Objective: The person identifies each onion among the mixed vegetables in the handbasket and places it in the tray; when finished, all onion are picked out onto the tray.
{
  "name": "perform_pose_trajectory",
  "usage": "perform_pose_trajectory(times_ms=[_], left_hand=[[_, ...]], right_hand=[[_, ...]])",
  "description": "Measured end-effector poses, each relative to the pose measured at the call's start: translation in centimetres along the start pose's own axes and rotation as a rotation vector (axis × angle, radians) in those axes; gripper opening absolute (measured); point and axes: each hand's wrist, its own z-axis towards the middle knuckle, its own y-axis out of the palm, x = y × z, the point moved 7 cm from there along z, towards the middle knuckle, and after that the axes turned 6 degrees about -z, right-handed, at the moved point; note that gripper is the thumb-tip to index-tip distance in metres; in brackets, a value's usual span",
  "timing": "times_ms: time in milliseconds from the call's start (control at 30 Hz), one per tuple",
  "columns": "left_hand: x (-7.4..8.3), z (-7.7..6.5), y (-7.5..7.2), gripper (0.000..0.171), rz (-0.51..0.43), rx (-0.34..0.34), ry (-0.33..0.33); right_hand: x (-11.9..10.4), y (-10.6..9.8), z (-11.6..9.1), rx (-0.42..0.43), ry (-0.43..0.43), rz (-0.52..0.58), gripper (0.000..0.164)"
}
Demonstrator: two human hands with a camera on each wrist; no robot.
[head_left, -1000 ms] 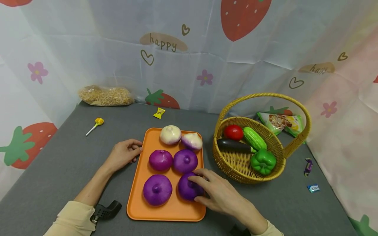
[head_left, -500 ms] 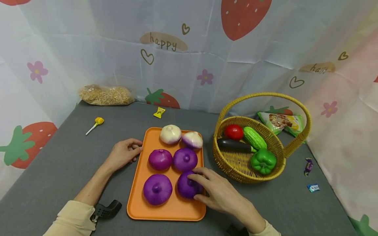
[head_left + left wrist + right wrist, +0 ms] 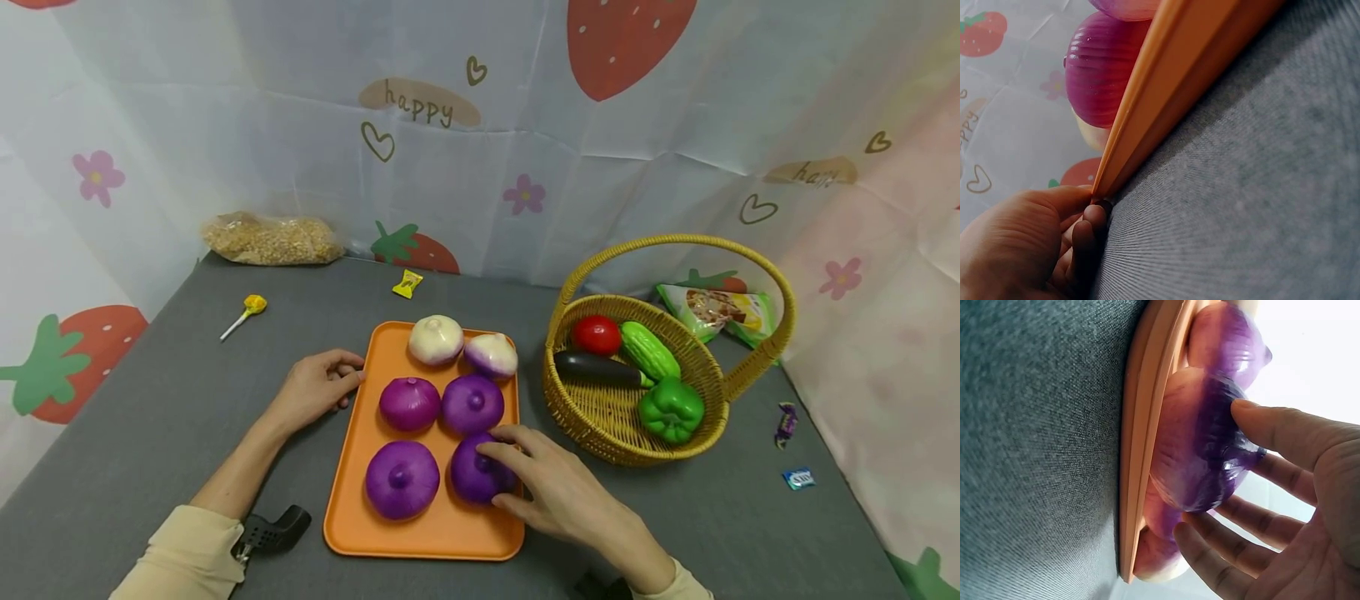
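Note:
An orange rectangular tray point(image 3: 423, 537) lies on the grey table, bearing several glossy onions, most of them purple. At its left rim my left hand point(image 3: 318, 392) pinches the edge, thumb at the top and the other fingers curled beside the outer wall, as the left wrist view shows. My right hand point(image 3: 551, 487) curves around the near right onion point(image 3: 476, 475), its thumb on one side and fingers on the other. In the right wrist view that onion point(image 3: 1194, 444) sits low against the tray wall. Left of it is another onion point(image 3: 402, 481); a cream-topped onion point(image 3: 436, 340) sits at the far end.
Right of the tray stands a woven basket point(image 3: 615, 454) with a tall handle, holding a tomato, an eggplant, a cucumber and a green pepper point(image 3: 671, 410). A snack bag point(image 3: 705, 312) lies behind it. Around are small candies, a lollipop point(image 3: 253, 306) and a bag of corn kernels point(image 3: 272, 240).

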Motion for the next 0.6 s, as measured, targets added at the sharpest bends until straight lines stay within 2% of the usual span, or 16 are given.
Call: perform_pose_trajectory(times_ms=[600], left_hand=[[0.01,-0.06,0.04,0.029,0.003,0.001,0.001]], right_hand=[[0.20,0.13,-0.12,-0.029,0.024,0.034,0.053]])
